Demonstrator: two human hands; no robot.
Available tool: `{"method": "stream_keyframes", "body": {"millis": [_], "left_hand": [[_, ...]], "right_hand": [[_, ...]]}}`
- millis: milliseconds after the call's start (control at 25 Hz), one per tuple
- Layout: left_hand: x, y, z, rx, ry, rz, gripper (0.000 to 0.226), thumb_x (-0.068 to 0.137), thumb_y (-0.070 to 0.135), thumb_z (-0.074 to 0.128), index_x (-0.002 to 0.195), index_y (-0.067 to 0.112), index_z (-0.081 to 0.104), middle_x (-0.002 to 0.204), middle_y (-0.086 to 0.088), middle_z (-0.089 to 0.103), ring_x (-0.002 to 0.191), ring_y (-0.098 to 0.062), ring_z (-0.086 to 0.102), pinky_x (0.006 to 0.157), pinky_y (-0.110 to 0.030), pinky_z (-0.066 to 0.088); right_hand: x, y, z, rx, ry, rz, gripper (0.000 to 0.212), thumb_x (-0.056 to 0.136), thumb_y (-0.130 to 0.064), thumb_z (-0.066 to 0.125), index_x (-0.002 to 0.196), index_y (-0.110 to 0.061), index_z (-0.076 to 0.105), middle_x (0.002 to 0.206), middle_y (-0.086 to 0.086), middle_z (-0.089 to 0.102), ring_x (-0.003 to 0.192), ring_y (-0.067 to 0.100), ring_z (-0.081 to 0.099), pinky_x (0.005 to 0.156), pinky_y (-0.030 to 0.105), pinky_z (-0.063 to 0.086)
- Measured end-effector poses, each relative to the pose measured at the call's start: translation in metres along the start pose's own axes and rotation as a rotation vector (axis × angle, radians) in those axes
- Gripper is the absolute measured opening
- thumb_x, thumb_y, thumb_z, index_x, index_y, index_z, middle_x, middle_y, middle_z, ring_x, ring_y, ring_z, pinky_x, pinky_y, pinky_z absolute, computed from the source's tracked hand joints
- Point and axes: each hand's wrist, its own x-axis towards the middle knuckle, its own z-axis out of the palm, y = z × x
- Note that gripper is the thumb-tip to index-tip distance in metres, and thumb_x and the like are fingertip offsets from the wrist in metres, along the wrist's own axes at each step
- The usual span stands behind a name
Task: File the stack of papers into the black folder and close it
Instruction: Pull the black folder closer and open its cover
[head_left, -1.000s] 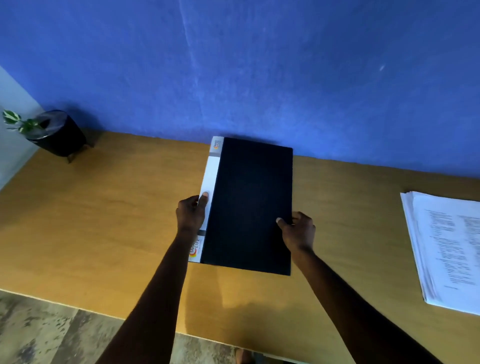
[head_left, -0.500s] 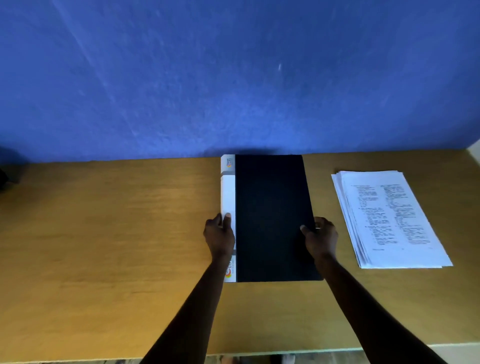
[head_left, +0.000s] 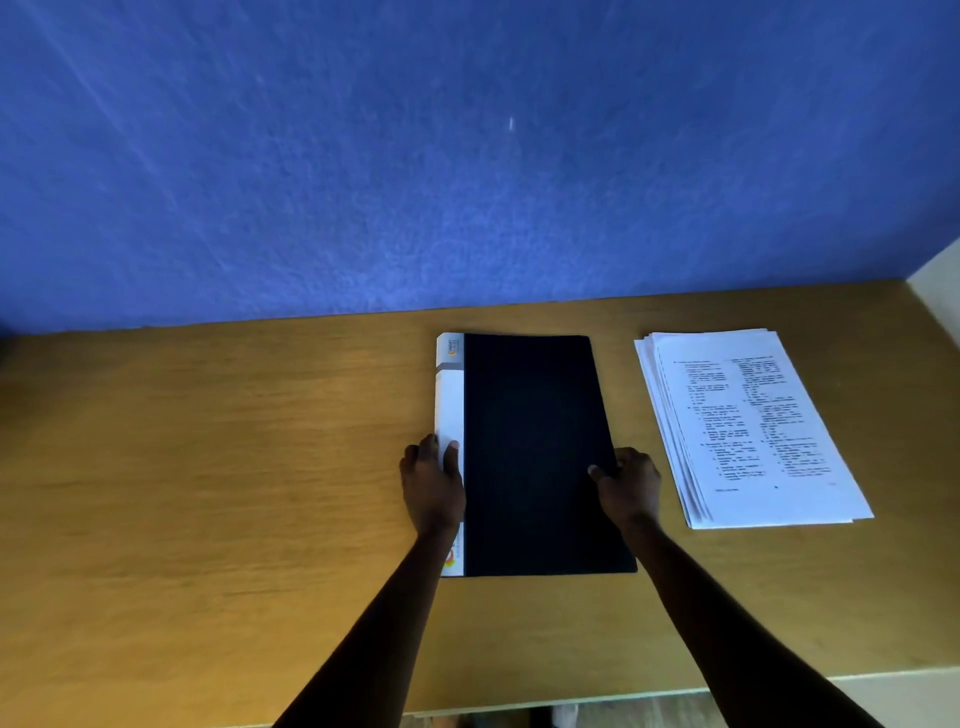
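Observation:
The black folder (head_left: 535, 447) lies closed and flat on the wooden table (head_left: 208, 467), its white spine strip along the left side. My left hand (head_left: 434, 480) grips the spine edge, thumb on the white strip. My right hand (head_left: 628, 480) holds the folder's right edge, thumb on top of the cover. The stack of printed papers (head_left: 753, 426) lies flat on the table just right of the folder, a short gap from my right hand.
A blue wall (head_left: 467, 156) rises right behind the table's far edge. The table's right end meets a pale surface (head_left: 940, 291). The near table edge runs along the bottom of the view, with floor below it.
The view swung right and straightened: the plant pot left the frame and the paper stack came fully into view. Both hands kept their hold on the folder, which now lies square to me.

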Motion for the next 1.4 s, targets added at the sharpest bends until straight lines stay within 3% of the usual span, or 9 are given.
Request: {"method": "stream_keyframes", "body": {"millis": [400,520,640,720,880,1040,1160,1280,1400], "left_hand": [[-0.003,-0.007,0.0,0.112,-0.008,0.038,0.031,0.096,0.029,0.058,0.115,0.005,0.063,0.12,-0.019,0.059,0.111,-0.031,0.056,0.086,-0.039,0.051],[0.0,-0.007,-0.004,0.078,-0.013,0.016,0.029,0.095,0.029,0.059,0.112,0.006,0.063,0.117,-0.017,0.06,0.108,-0.031,0.056,0.081,-0.038,0.051],[0.002,-0.002,-0.013,0.006,0.028,-0.015,0.027,0.095,0.025,0.061,0.11,0.003,0.065,0.11,-0.018,0.062,0.103,-0.031,0.06,0.079,-0.037,0.051],[0.004,0.006,-0.026,-0.082,0.059,-0.015,0.026,0.095,0.023,0.061,0.11,0.003,0.067,0.108,-0.017,0.063,0.1,-0.029,0.062,0.081,-0.038,0.054],[0.021,0.036,-0.068,-0.192,0.141,0.012,0.019,0.095,0.02,0.061,0.089,0.004,0.071,0.091,-0.014,0.068,0.078,-0.014,0.06,0.07,-0.03,0.051],[0.033,0.069,-0.128,-0.449,-0.029,-0.045,0.044,0.095,0.042,0.057,0.08,0.003,0.07,0.077,-0.017,0.069,0.069,-0.014,0.061,0.062,-0.027,0.043],[0.038,0.078,-0.171,-0.493,-0.151,-0.062,0.052,0.087,0.06,0.057,0.067,0.012,0.061,0.068,-0.005,0.064,0.069,-0.009,0.059,0.067,-0.023,0.046],[0.046,0.074,-0.202,-0.472,-0.185,-0.087,0.041,0.085,0.044,0.069,0.072,0.005,0.066,0.075,-0.013,0.069,0.078,-0.016,0.065,0.076,-0.031,0.049],[0.056,0.057,-0.222,-0.437,-0.167,-0.106,0.019,0.084,0.024,0.075,0.077,0.006,0.072,0.084,-0.013,0.073,0.083,-0.021,0.067,0.075,-0.037,0.048]], "right_hand": [[0.007,0.0,-0.003,-0.07,-0.012,-0.032,0.033,0.084,-0.02,0.075,0.11,0.0,0.069,0.11,0.018,0.069,0.1,0.035,0.065,0.082,0.035,0.052],[0.004,-0.012,-0.012,-0.01,0.066,-0.064,0.024,0.089,-0.027,0.07,0.085,-0.003,0.072,0.084,0.013,0.071,0.083,0.033,0.065,0.067,0.029,0.047],[-0.001,-0.033,-0.032,0.264,0.094,0.006,0.047,0.094,-0.038,0.061,0.055,-0.012,0.057,0.053,0.004,0.056,0.056,0.02,0.053,0.057,0.027,0.036],[-0.009,-0.052,-0.047,0.422,0.054,-0.013,0.05,0.096,-0.042,0.056,0.063,-0.005,0.064,0.06,0.014,0.064,0.056,0.019,0.056,0.058,0.03,0.042],[-0.045,-0.107,-0.061,0.642,-0.08,-0.12,0.041,0.096,-0.049,0.051,0.089,-0.018,0.077,0.082,0.004,0.077,0.071,0.017,0.071,0.062,0.027,0.056],[-0.094,-0.154,-0.041,0.741,-0.386,-0.366,0.026,0.096,-0.042,0.051,0.102,-0.032,0.075,0.1,-0.005,0.077,0.094,0.009,0.071,0.077,0.024,0.058],[-0.115,-0.175,-0.01,0.623,-0.598,-0.531,0.028,0.099,-0.029,0.05,0.118,-0.026,0.07,0.115,-0.011,0.073,0.111,0.007,0.066,0.093,0.028,0.054],[-0.119,-0.175,0.026,0.428,-0.675,-0.58,0.03,0.1,-0.017,0.05,0.125,-0.013,0.067,0.123,-0.003,0.07,0.114,0.003,0.063,0.097,0.022,0.051],[-0.103,-0.15,0.051,0.206,-0.544,-0.553,0.029,0.098,-0.008,0.053,0.124,-0.01,0.067,0.12,0.006,0.071,0.106,0.009,0.067,0.095,0.029,0.055]]}}
